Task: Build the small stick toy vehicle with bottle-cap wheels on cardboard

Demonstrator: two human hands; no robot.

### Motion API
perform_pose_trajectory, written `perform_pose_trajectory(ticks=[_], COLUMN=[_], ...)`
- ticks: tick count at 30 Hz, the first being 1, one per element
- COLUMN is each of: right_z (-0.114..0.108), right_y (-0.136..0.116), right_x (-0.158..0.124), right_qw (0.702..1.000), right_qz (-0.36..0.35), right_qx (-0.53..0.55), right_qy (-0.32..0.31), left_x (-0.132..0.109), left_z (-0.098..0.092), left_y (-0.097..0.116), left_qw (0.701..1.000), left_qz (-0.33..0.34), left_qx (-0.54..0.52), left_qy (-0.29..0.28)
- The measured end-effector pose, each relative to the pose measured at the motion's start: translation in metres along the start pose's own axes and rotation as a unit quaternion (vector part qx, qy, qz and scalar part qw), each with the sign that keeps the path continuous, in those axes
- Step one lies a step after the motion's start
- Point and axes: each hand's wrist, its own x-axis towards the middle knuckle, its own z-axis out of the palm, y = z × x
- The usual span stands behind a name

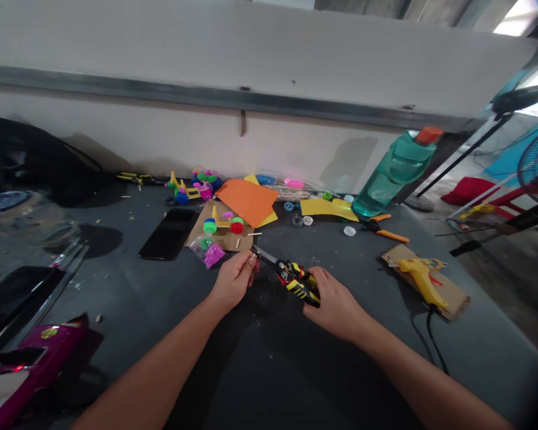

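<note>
Head view of a dark tabletop [269, 370]. The cutting pliers [291, 276] (yellow-and-black handles, dark metal jaws) lie with their long axis running diagonally — the jaws point up and to the left toward the left hand, the handles down and to the right into the right hand. The right hand [336, 304] is closed around the handles, fingers wrapped over the grips. The left hand [234, 279] is curled, thumb and fingertips pinched together just at the tip of the jaws; whatever small thing it pinches is too small to tell. The tool thus spans the gap between the two hands, low over the tabletop near its middle.

Containers: a teal water bottle [388, 176] with an orange cap leans at the back right, its contents not discernible; a clear plastic bag [208, 251] just beyond the left hand holds pink and green small parts.

Surroundings: a piece of cardboard [222, 230] carrying a small yellow frame with coloured wheels, an orange paper sheet [247, 200], yellow paper [327, 208], a black phone [169, 233] lying flat, orange-handled pliers [383, 230], and — well to the right — a yellow glue gun [420, 276] resting on its own cardboard scrap.
</note>
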Motion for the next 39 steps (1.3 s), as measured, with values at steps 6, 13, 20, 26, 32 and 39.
perform_pose_trajectory(ticks=[6, 13, 20, 26, 32, 39], right_z=[-0.009, -0.008, -0.003, 0.003, 0.004, 0.0], right_y=[-0.004, -0.008, -0.011, -0.009, -0.008, -0.009], right_x=[0.0, -0.001, -0.001, -0.003, -0.003, -0.003], right_qw=[0.999, 0.998, 0.996, 0.997, 0.998, 0.999], right_qz=[0.002, 0.01, 0.016, 0.025, 0.016, 0.033], right_qx=[-0.011, -0.053, -0.083, -0.075, -0.049, -0.022], right_qy=[-0.032, -0.041, -0.028, 0.005, 0.018, -0.008], left_x=[0.0, 0.002, 0.004, 0.004, 0.004, 0.005], left_z=[0.001, 0.005, 0.007, 0.009, 0.008, 0.003], left_y=[-0.003, -0.005, -0.004, -0.002, 0.002, 0.003], left_qw=[1.0, 0.999, 0.996, 0.99, 0.988, 0.997], left_qz=[0.002, -0.005, -0.027, -0.04, -0.031, -0.006], left_qx=[-0.001, -0.039, -0.087, -0.132, -0.151, -0.077], left_qy=[0.007, 0.012, 0.018, 0.026, 0.026, 0.005])
